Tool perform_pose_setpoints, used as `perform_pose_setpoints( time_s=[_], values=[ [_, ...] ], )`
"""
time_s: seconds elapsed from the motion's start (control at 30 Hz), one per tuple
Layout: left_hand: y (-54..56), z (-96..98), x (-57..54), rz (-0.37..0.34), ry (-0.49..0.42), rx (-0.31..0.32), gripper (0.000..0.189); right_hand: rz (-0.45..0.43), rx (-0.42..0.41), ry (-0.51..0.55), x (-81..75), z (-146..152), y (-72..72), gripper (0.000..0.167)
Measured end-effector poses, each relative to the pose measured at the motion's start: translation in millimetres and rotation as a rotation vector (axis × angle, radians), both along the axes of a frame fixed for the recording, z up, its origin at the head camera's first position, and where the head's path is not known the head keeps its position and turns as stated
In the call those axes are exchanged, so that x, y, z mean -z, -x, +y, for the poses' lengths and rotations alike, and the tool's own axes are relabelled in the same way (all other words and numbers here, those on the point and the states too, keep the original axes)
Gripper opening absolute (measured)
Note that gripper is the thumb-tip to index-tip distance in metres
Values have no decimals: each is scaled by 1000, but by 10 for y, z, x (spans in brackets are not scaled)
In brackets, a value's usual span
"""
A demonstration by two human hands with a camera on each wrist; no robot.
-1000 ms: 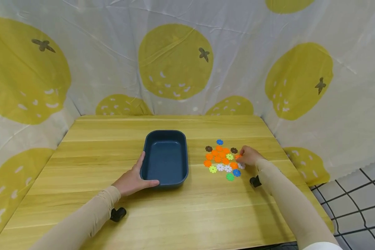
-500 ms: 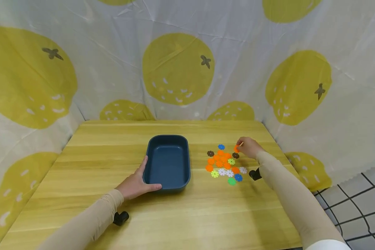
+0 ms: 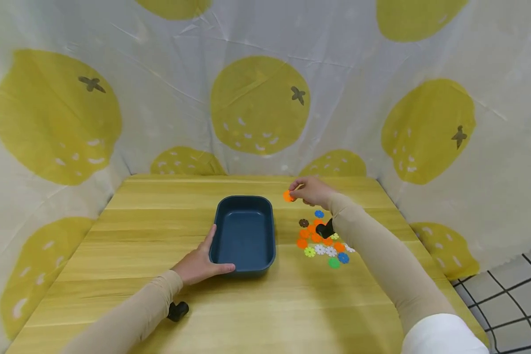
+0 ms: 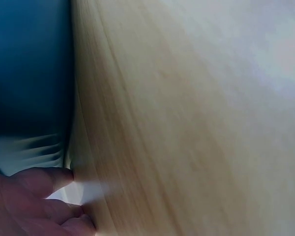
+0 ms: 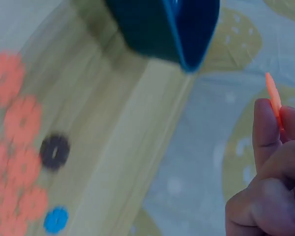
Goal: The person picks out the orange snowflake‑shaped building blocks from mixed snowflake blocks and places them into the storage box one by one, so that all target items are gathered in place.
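Observation:
A dark blue rectangular tray [image 3: 244, 238] stands on the wooden table, with nothing inside. At its near left corner rests my left hand [image 3: 202, 265], index finger straight along the left side and thumb along the near side. My right hand [image 3: 315, 191] is raised beyond the tray's right side. Between thumb and finger it pinches an orange notched disc [image 3: 287, 196], seen edge-on as a thin orange piece [image 5: 274, 96] in the right wrist view. Below that arm lie several flower-shaped discs [image 3: 320, 250] in orange, white, yellow-green, green, blue and brown, some hidden by the forearm.
Under everything is a wooden table [image 3: 256, 314]. A white curtain [image 3: 168, 98] printed with yellow fruit hangs behind and at both sides. Dark-lined white tiles [image 3: 509, 295] show past the right edge. Each wrist carries a black camera piece [image 3: 178, 311].
My right hand has picked an orange disc from the pile's right side, lifted it and carried it left toward the tray. My left hand stays at the tray's corner; the head view has shifted slightly.

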State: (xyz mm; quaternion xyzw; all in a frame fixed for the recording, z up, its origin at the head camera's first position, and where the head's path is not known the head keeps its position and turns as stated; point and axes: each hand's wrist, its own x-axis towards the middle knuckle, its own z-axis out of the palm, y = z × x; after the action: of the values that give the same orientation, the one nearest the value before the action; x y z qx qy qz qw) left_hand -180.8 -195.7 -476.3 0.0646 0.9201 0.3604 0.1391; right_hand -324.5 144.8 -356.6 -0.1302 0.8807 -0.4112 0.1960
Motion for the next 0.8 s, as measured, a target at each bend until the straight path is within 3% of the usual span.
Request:
perform_pose_setpoints(
  time_s=[0.2, 0.4, 0.6, 0.8],
  values=[
    [2, 87, 81, -17, -9, -9, 131, -97, -46, 49, 300, -391, -23, 16],
    [12, 116, 111, -39, -11, -24, 130, -116, -100, 32, 557, -634, -65, 13],
    [43, 76, 97, -24, -18, -17, 129, -101, -155, 31, 657, -736, -60, 17],
    [55, 39, 65, -27, -3, -38, 129, -103, -165, 41, 638, -741, 8, 20]
  ],
)
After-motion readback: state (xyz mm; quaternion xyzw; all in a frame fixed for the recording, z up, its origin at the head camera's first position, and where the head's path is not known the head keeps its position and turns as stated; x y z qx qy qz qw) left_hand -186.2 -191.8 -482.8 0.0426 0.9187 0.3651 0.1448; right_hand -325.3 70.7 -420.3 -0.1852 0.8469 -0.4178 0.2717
